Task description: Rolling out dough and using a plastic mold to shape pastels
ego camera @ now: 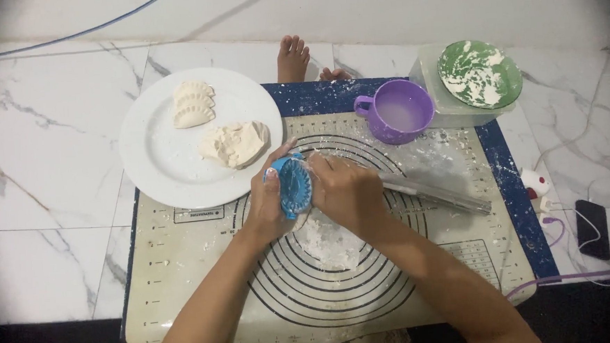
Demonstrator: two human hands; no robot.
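My left hand (270, 198) grips a blue round dumpling press (295, 187), held upright above the cream baking mat (185, 268). My right hand (344, 190) closes against the press from the right side. Under both hands a flat patch of floured dough (329, 243) lies in the mat's printed rings. A white plate (158, 158) at the upper left carries a few shaped dumplings (193, 104) and a lump of dough (235, 143).
A purple mug (400, 111) of cloudy liquid stands at the mat's far edge. A green floury plate (479, 73) rests on a clear box. A clear rolling pin (435, 192) lies right of my hands. A phone (592, 227) with cables sits on the floor, and toes (292, 57) show beyond the mat.
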